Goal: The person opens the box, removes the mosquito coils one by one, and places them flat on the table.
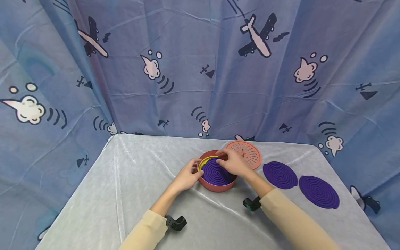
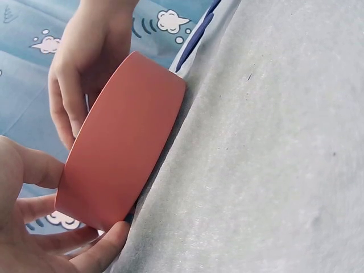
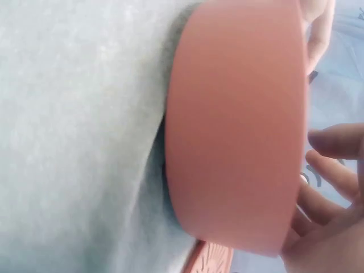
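Observation:
A round terracotta-coloured container point(image 1: 216, 188) stands near the far side of the table, its outer wall filling much of both wrist views. Inside it lies a purple spiral coaster point(image 1: 216, 172), with a yellow edge point(image 1: 203, 161) showing behind it at the upper left. My left hand point(image 1: 188, 176) grips the container's left side, its thumb by the coaster's edge and its fingers over the rim. From the right, my right hand point(image 1: 232, 162) pinches at the coaster's upper edge with bent thumb and fingers. The rim hides the contact in the right wrist view.
Behind the right hand lies a slotted terracotta disc point(image 1: 251, 157), close to the container. Two more purple spiral coasters lie flat to the right, one nearer point(image 1: 280, 175) and one farther out point(image 1: 319, 192). A blue printed curtain point(image 1: 187, 69) hangs behind the grey-white cloth point(image 1: 134, 191).

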The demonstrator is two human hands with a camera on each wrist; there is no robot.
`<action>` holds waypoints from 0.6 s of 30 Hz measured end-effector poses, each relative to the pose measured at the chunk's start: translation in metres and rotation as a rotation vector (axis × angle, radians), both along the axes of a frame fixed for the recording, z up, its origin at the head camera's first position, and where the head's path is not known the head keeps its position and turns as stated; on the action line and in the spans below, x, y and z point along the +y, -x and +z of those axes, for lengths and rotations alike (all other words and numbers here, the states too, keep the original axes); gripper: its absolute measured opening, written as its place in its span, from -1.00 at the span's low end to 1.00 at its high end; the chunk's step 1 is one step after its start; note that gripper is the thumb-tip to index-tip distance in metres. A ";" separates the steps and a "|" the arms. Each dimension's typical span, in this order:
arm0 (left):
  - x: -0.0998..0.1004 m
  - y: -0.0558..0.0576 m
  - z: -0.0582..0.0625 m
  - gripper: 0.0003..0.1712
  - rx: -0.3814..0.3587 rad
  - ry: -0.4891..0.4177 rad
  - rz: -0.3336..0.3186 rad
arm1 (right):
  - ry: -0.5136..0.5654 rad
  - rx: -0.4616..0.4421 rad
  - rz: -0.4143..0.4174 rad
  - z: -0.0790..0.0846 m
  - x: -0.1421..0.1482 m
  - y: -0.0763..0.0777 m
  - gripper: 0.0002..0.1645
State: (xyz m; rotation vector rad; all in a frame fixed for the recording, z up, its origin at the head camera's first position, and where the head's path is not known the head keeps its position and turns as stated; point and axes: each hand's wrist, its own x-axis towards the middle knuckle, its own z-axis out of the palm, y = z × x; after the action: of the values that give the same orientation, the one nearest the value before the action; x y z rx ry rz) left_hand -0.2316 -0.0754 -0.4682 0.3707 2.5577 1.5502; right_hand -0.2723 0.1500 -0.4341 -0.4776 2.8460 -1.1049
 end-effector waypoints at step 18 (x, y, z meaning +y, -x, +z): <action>-0.001 0.000 -0.001 -0.45 -0.005 -0.008 -0.002 | 0.040 -0.010 0.012 -0.007 -0.010 0.002 -0.68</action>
State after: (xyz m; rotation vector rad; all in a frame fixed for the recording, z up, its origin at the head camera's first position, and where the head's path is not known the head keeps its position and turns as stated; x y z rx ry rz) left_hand -0.2317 -0.0763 -0.4691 0.3695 2.5470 1.5597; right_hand -0.2743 0.1404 -0.4407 -0.4897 2.8131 -1.1614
